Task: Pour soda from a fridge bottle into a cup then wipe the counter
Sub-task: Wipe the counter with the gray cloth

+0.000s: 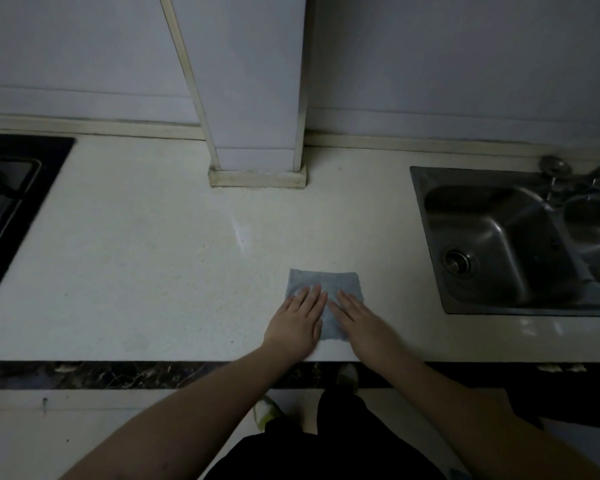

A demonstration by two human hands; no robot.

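Down on the pale counter [136, 244], a blue-grey cloth [323, 289] lies flat near the front edge, between the stove [11, 209] and the sink [506, 244]. Left hand [297, 322] and right hand [362, 322] press it side by side, fingers straight, pinching nothing.

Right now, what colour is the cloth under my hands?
Light blue-grey, plain, no pattern; the cloth shows best in the head view, the only one.

Both arms fwd, L hand [297, 320] & R hand [361, 317] palms down, fingers seemingly straight.
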